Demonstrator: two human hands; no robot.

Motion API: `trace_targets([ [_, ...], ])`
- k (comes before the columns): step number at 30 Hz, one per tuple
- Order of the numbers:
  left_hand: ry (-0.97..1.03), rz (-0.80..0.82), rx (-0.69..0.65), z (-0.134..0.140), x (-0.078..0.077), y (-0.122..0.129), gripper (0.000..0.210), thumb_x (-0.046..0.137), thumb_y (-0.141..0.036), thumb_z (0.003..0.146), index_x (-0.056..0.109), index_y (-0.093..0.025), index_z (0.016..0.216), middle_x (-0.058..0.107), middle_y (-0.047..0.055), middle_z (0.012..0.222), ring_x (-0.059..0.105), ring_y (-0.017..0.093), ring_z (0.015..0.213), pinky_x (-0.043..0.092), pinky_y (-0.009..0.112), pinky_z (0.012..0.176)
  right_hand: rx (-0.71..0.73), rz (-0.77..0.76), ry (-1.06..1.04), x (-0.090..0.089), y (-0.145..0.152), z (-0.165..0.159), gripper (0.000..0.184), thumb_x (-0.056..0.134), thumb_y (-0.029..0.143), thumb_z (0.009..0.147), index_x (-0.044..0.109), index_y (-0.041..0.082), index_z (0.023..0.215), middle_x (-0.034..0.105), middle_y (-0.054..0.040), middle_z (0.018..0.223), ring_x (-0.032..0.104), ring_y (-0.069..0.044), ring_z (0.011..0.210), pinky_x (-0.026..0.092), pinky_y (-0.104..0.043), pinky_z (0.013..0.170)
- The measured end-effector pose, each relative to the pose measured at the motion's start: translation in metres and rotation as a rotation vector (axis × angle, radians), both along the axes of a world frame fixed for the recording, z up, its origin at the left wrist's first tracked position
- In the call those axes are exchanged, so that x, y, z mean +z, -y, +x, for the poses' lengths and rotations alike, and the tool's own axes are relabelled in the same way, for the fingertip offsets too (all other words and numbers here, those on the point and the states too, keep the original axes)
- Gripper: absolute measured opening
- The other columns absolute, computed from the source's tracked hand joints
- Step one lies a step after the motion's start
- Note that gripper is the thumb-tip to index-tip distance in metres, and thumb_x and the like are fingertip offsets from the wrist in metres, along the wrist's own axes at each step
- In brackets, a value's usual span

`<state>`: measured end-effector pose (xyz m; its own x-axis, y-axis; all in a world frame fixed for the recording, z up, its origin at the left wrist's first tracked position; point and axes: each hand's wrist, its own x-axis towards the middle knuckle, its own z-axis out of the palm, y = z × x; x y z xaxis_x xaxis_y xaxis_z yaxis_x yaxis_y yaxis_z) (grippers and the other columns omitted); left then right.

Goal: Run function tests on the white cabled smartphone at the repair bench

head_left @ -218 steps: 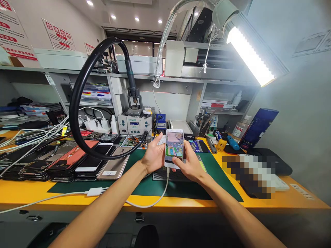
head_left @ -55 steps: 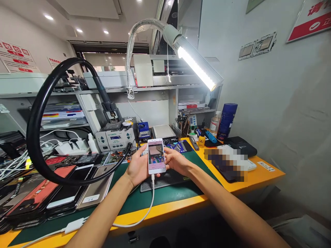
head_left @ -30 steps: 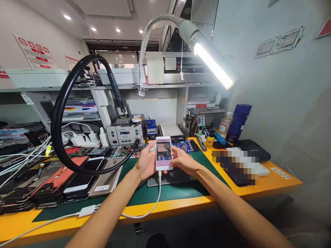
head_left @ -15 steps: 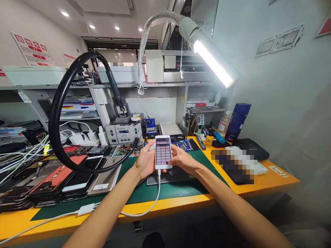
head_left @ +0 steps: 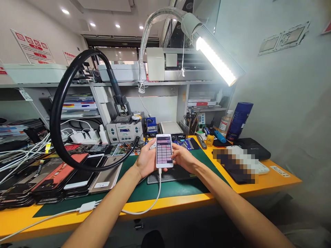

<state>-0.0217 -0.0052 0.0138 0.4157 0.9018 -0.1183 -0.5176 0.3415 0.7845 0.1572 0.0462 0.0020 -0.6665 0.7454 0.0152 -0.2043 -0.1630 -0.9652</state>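
Note:
A white smartphone (head_left: 163,151) is held upright above the green mat (head_left: 201,186), its lit screen showing a grid of pinkish boxes. My left hand (head_left: 147,160) cradles it from the left and behind, with fingertips showing past its lower edge. At its right edge, my right hand (head_left: 183,157) has its fingers curled against the side, the thumb by the lower right of the screen. A white charging cable (head_left: 159,187) is plugged into the phone's bottom and loops down over the table's front edge. Beneath the hands lies a dark perforated plate (head_left: 155,179).
Stacked phones and phone parts (head_left: 80,175) cover the left side. A thick black hose (head_left: 55,113) arcs from the hot-air station (head_left: 126,131). Overhead hangs a lit lamp (head_left: 217,62). Yellow bottle (head_left: 210,138), blue can (head_left: 240,120) and black case (head_left: 252,148) stand right.
My right thumb has drawn back from the lower screen to the phone's right edge. The view has shifted slightly, and the phone stays in my hands.

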Motion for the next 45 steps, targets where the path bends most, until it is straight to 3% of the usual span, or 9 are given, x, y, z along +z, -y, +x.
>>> trace_targets([
  [8,0.012,0.005,-0.007,0.0,-0.002,-0.001,0.068,0.035,-0.064,0.1,0.064,-0.01,0.13,0.073,0.021,0.102,0.072,0.032,0.09,0.062,0.044,0.068,-0.028,-0.018,0.021,0.001,0.001,-0.001,0.048,0.062,0.017,0.06,0.064,0.024,0.107,0.072,-0.0011,0.101,0.061,-0.015,0.077,0.049,-0.027,0.063],
  [12,0.014,0.028,-0.028,-0.001,-0.003,-0.002,0.062,0.041,-0.057,0.098,0.062,-0.01,0.132,0.073,0.021,0.105,0.072,0.033,0.092,0.062,0.044,0.067,-0.048,-0.035,0.034,0.006,0.005,-0.001,0.04,0.063,0.024,0.067,0.065,0.024,0.107,0.07,-0.0003,0.091,0.057,-0.014,0.069,0.046,-0.026,0.06],
  [17,-0.061,0.057,0.024,-0.001,-0.006,-0.003,0.053,0.056,-0.034,0.084,0.061,-0.009,0.13,0.073,0.02,0.106,0.072,0.032,0.087,0.061,0.043,0.062,-0.046,-0.028,0.037,0.007,0.005,-0.001,0.042,0.063,0.023,0.066,0.065,0.024,0.107,0.071,-0.001,0.095,0.059,-0.015,0.073,0.046,-0.026,0.061],
  [20,-0.136,0.063,0.096,0.0,-0.009,-0.002,0.051,0.062,-0.013,0.072,0.062,-0.011,0.123,0.073,0.015,0.102,0.072,0.028,0.079,0.061,0.039,0.057,-0.031,-0.014,0.03,0.005,0.004,-0.001,0.046,0.062,0.02,0.063,0.065,0.024,0.108,0.071,-0.0016,0.101,0.06,-0.015,0.076,0.047,-0.026,0.06],
  [23,-0.177,0.08,0.138,0.002,-0.011,-0.001,0.047,0.063,-0.004,0.066,0.064,-0.013,0.112,0.072,0.01,0.095,0.068,0.022,0.07,0.061,0.037,0.055,-0.021,-0.005,0.015,0.004,0.003,0.0,0.045,0.061,0.018,0.062,0.065,0.024,0.107,0.071,-0.0009,0.098,0.058,-0.014,0.072,0.045,-0.025,0.058],
  [35,-0.258,0.087,0.19,0.007,-0.01,0.001,0.042,0.066,-0.001,0.061,0.065,-0.013,0.101,0.069,0.007,0.087,0.067,0.021,0.067,0.059,0.033,0.05,-0.01,0.001,0.006,0.005,0.004,0.0,0.044,0.06,0.018,0.062,0.065,0.023,0.105,0.073,-0.0034,0.102,0.062,-0.017,0.078,0.046,-0.025,0.058],
  [45,-0.19,0.064,0.16,0.005,-0.01,-0.001,0.04,0.058,-0.002,0.06,0.065,-0.012,0.099,0.069,0.007,0.081,0.066,0.022,0.064,0.06,0.036,0.051,-0.015,0.006,0.026,0.003,0.002,0.0,0.045,0.062,0.02,0.063,0.064,0.022,0.108,0.073,-0.0026,0.1,0.06,-0.014,0.072,0.046,-0.025,0.058],
])
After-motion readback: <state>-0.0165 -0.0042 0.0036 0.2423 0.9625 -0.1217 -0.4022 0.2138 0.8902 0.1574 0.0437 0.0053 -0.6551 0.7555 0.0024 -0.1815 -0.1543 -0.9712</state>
